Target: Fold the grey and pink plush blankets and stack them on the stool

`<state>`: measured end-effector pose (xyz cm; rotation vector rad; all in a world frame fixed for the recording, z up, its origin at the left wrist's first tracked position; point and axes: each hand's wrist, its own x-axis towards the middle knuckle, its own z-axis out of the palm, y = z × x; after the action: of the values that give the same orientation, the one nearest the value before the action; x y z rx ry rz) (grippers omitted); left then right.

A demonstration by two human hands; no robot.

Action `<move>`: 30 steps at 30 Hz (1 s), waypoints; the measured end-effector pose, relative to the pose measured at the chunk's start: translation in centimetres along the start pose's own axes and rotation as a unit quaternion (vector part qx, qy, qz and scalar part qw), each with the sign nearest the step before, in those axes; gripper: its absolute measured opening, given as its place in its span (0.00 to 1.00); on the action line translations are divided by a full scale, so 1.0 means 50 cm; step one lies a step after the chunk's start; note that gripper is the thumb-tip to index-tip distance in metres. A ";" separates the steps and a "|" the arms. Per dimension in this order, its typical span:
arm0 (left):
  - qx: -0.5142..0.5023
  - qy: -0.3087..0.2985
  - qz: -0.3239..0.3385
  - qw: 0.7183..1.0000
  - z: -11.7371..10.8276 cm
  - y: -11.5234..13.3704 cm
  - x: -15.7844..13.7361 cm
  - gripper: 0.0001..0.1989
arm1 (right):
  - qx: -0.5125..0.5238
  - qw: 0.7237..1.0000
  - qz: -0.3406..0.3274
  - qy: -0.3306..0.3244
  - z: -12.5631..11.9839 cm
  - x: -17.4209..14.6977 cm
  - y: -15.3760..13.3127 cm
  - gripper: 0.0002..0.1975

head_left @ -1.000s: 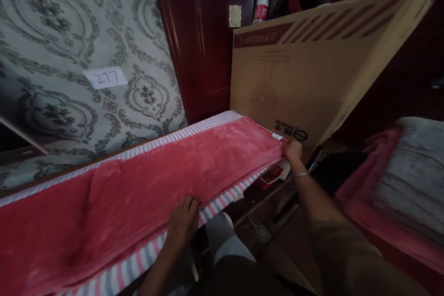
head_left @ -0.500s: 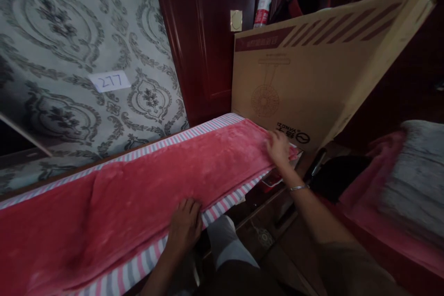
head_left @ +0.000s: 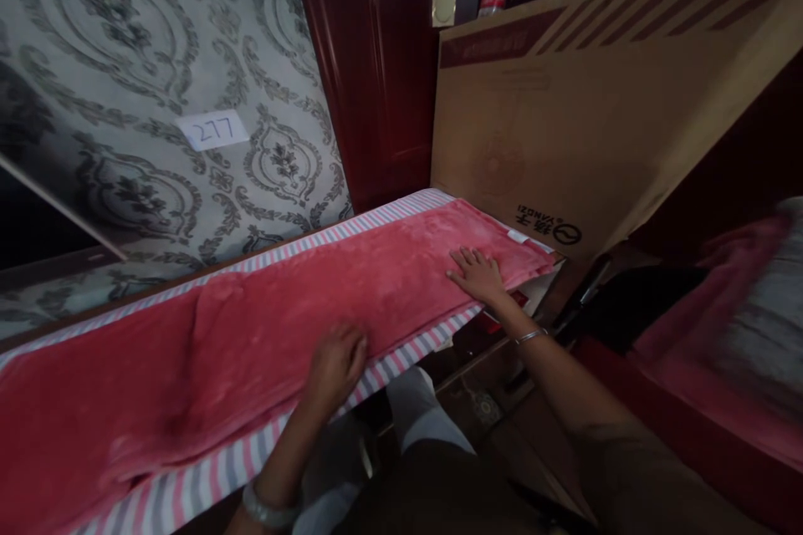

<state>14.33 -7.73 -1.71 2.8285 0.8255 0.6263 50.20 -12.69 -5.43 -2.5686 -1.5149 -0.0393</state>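
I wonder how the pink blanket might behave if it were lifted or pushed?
The blanket would probably droop when lifted, since it looks soft and plush. Pushed, it would likely bunch up, as the crease across it suggests.

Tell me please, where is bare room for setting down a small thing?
Narrow strips of striped cloth lie bare: one between the pink blanket and the patterned wall, another along the blanket's near edge, crossed by the left forearm. The blanket's right end is crowded by the right hand and cardboard box.
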 end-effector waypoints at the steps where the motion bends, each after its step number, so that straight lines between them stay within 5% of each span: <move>1: 0.030 0.001 -0.024 0.999 -0.007 -0.006 0.008 0.18 | -0.002 1.000 0.000 0.001 0.002 0.000 0.000 0.33; 7: 0.171 -0.113 -0.138 0.969 0.020 -0.027 -0.011 0.29 | -0.001 1.000 -0.008 0.009 0.012 -0.006 0.010 0.33; 15: 0.149 -0.166 -0.174 0.959 0.014 -0.016 -0.007 0.31 | 0.003 1.000 -0.009 -0.020 -0.028 -0.011 -0.039 0.34; 20: 0.148 -0.136 -0.177 0.964 0.016 -0.006 -0.011 0.30 | 0.002 0.994 -0.102 -0.041 -0.020 -0.052 -0.104 0.34; 25: 0.120 -0.149 -0.181 0.965 0.001 -0.013 -0.010 0.30 | -0.008 0.994 -0.094 -0.058 -0.002 -0.094 -0.108 0.33; 30: 0.091 -0.109 -0.162 0.977 -0.029 -0.044 0.069 0.24 | 0.009 0.993 -0.087 -0.083 -0.024 -0.080 -0.110 0.33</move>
<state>15.27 -4.00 0.30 2.7540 1.3183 0.2001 43.52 -13.74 -4.01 -2.4726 -1.7844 0.1698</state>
